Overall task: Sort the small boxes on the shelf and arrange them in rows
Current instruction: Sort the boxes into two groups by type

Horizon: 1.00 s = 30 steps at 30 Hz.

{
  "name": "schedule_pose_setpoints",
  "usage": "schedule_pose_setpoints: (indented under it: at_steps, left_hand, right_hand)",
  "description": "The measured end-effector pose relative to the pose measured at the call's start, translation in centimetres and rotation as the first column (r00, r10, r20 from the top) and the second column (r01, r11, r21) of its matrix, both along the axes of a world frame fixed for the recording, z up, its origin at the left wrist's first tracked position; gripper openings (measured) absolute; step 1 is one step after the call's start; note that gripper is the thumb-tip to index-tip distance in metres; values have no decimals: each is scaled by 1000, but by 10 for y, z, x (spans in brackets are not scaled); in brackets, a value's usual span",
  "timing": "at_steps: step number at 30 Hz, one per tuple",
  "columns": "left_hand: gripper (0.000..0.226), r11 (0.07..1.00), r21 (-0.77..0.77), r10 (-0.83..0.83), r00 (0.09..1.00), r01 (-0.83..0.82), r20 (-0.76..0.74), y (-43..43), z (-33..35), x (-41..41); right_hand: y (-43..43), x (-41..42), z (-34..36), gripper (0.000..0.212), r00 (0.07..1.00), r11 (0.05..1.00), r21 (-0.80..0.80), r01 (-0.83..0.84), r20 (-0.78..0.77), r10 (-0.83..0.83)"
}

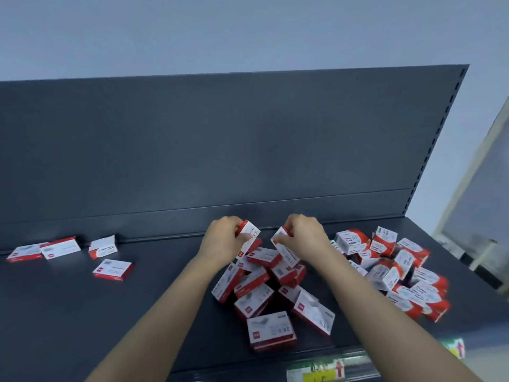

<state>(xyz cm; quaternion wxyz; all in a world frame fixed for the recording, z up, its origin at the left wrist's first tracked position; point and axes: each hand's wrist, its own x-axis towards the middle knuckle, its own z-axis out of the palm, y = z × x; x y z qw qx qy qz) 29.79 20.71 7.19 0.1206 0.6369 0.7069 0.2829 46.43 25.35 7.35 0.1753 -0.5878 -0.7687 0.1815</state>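
On the dark shelf point(68, 312), far to the left and close against the back ledge, a pair of boxes point(44, 250) in red and white lay flat, touching end to end. Just right of them a third box point(102, 247) sat askew near the same ledge, and a fourth box point(113, 269) lay flat by itself nearer the front. Toward the middle, the left hand point(224, 242) had its fingers curled round a held box point(249, 232), raised above the others with a red end uppermost. Just beside it but not touching, the right hand point(305, 238) gripped a second held box point(285, 250), tilted with its white printed face toward the camera. Below and in front of both hands lay the middle heap point(256, 293) of the same small boxes, lying at all angles, some resting on others. Further right, near the end of the shelf, the right heap point(399, 271) was piled just as loosely. A grey back panel point(248, 133) stood upright behind everything, and a label strip point(327, 370) with yellow tags and a red arrow ran along the front edge at the lower right.
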Motion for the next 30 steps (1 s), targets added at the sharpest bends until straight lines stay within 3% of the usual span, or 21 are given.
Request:
schedule_pose_setpoints:
  at_steps: [6, 9, 14, 22, 30]
  left_hand:
    - [11, 990, -93, 94, 989, -105, -113, 16, -6, 17]
    - [22, 976, -150, 123, 970, -156, -209, 20, -10, 12]
    - [18, 933, -351, -9, 975, -71, -220, 27, -22, 6]
    - [26, 897, -437, -9, 988, -59, -152, 26, -29, 3]
    - [46, 955, -288, 25, 984, -76, -175, 4, -13, 2]
  right_hand:
    - [20, 18, -16, 18, 993, 999, 39, -6, 118, 1]
    - [24, 11, -18, 22, 978, 999, 31, -26, 209, 19]
    - [27, -1, -25, 20, 939, 995, -72, -75, 329, 95]
    - [26, -3, -32, 29, 932, 987, -95, -129, 329, 154]
    - [13, -18, 2, 33, 976, 971, 164, -171, 163, 145]
